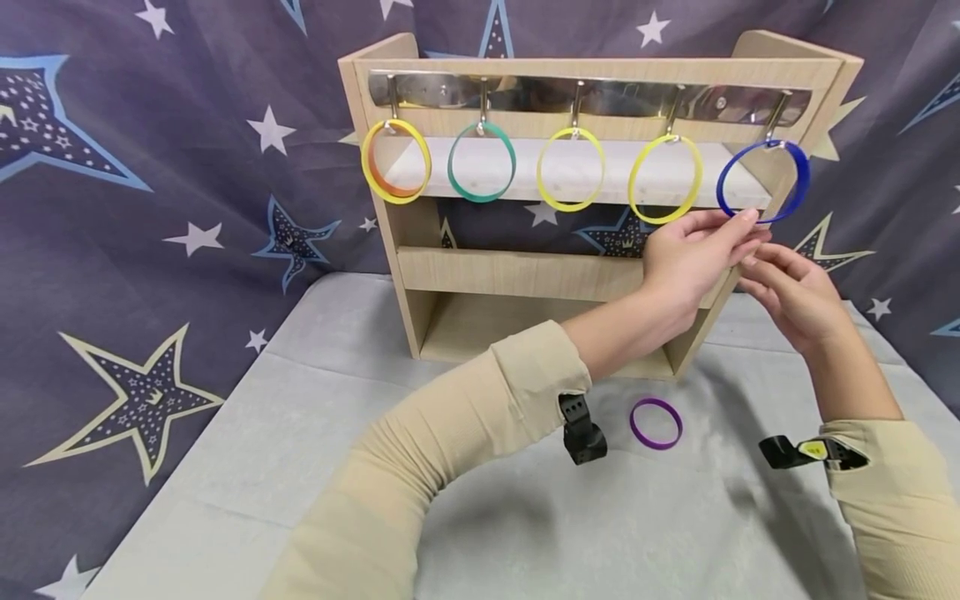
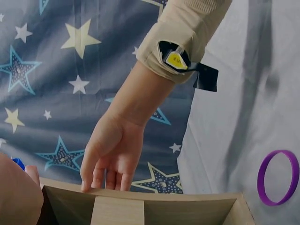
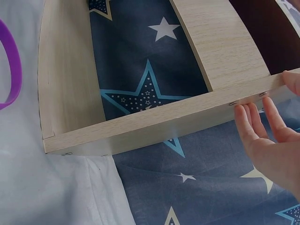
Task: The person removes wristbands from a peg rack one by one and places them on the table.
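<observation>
A blue silicone wristband hangs from the rightmost hook of a metal hook rail. At its lower edge my left hand pinches the band, thumb in front; some of its fingers are hidden. My right hand is just below, at the right side of the wooden shelf. In the right wrist view, the right hand's fingers lie fairly straight against the panel's outer face. A purple wristband lies on the cloth in front of the shelf.
On the other hooks hang a yellow-and-orange wristband, a green wristband, and two yellow wristbands, one in the middle and one further right. A grey cloth covers the table. Behind stands a star-patterned curtain.
</observation>
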Demonstrator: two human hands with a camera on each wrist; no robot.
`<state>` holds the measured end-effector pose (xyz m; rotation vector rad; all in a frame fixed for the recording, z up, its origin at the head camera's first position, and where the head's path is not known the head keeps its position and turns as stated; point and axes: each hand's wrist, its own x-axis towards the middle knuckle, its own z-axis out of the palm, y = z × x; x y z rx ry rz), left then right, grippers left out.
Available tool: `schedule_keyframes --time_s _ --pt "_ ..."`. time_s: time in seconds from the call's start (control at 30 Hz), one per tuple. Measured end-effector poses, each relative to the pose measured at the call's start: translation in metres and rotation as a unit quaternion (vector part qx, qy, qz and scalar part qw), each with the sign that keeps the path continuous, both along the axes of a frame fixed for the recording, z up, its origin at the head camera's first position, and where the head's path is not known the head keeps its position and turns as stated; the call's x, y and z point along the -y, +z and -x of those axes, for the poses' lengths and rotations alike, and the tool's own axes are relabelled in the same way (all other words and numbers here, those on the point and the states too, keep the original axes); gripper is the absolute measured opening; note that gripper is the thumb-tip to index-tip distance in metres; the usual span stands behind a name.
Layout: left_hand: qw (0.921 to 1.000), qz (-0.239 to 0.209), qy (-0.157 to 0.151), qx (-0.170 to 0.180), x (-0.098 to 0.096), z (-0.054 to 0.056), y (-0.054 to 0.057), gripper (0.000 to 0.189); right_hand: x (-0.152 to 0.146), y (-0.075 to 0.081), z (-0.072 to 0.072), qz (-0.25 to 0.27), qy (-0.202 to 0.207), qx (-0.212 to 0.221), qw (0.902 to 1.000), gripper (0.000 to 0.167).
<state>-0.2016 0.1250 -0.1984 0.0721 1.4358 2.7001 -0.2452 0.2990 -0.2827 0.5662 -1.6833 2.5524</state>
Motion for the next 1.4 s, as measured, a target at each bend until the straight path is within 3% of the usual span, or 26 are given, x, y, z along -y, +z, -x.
schedule_keyframes --time_s 0.23,0.6,1.4 --pt "0.9985 -0.054 -0.007 0.007 -0.002 -0.002 0.001 0.006 0.000 -0.001 0.000 0.014 0.014 -0.010 0.9998 0.025" --pt "0.9941 -0.102 -0.031 -0.019 -0.001 -0.002 0.002 0.009 0.000 0.000 0.001 0.015 0.010 -0.008 0.9998 0.026" --pt "0.9916 -0.079 -0.090 -0.049 0.016 0.006 -0.017 0.024 -0.001 -0.003 0.002 0.006 0.005 -0.013 0.9999 0.025"
